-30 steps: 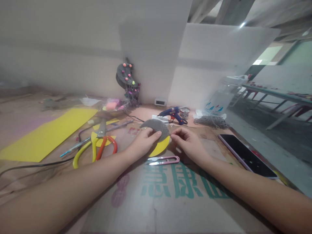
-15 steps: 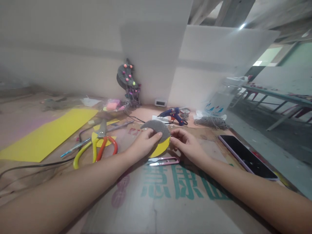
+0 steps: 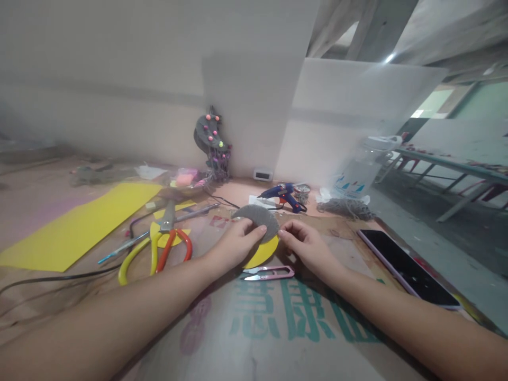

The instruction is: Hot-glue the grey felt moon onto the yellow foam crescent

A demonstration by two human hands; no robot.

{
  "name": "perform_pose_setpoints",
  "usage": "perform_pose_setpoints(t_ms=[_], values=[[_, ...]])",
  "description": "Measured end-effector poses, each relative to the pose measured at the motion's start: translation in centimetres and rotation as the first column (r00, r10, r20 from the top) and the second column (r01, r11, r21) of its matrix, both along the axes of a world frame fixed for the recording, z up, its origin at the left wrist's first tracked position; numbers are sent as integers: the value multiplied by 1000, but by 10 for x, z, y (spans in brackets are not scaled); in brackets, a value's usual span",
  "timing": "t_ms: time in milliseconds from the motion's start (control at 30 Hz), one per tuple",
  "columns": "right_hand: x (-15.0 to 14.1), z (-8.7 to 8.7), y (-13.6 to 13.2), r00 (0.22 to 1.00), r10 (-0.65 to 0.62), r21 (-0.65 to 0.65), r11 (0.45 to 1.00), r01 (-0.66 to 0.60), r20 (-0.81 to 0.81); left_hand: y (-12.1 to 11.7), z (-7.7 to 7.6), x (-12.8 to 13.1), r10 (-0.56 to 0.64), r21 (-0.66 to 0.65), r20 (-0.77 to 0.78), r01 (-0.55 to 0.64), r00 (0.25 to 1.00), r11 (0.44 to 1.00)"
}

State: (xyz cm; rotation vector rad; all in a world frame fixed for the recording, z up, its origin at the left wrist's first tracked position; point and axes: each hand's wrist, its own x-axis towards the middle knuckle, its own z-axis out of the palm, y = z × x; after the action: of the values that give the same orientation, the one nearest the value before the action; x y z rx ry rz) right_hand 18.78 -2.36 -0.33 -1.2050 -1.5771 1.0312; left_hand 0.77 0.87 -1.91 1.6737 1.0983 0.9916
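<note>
A rounded piece [image 3: 266,218], its upper part covered in grey yarn and its lower part bare yellow, is above the cardboard. My left hand [image 3: 238,244] grips it from the left, thumb across the grey surface. At its right edge are the pinched thumb and fingers of my right hand [image 3: 304,242]; whatever is between them is too small to make out. Just below the piece lies a pair of pink-handled thread snips [image 3: 270,272]. Scissors [image 3: 169,233] with yellow and red handles rest to the left, over a yellow scrap.
Behind my hands is a blue glue gun [image 3: 283,194], with a small white display device [image 3: 262,174] nearby. A grey crescent decorated with beads [image 3: 210,132] stands against the wall. Yellow sheet [image 3: 87,225] lies left; phone [image 3: 408,267], grey yarn [image 3: 345,207] and a clear bottle [image 3: 361,164] are right.
The whole view has shifted, so things appear slightly lower. My hands keep nearly the same hold on the grey and yellow piece.
</note>
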Motion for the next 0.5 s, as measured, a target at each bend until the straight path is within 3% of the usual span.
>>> perform_pose_setpoints(t_ms=[200,300,400,500], values=[[0,-1,0,998,-16,41,999,14,58,-1,2,0,5,21,18,-5,1000,1000],[1,-4,2,1000,-14,94,995,16,-20,0,3,1,19,10,63,-19,998,1000],[4,-4,4,990,-80,147,984,96,-115,1,3,1,44,17,78,-45,996,999],[7,-2,5,979,-181,204,959,196,-88,2,2,0,57,26,75,-59,996,998]])
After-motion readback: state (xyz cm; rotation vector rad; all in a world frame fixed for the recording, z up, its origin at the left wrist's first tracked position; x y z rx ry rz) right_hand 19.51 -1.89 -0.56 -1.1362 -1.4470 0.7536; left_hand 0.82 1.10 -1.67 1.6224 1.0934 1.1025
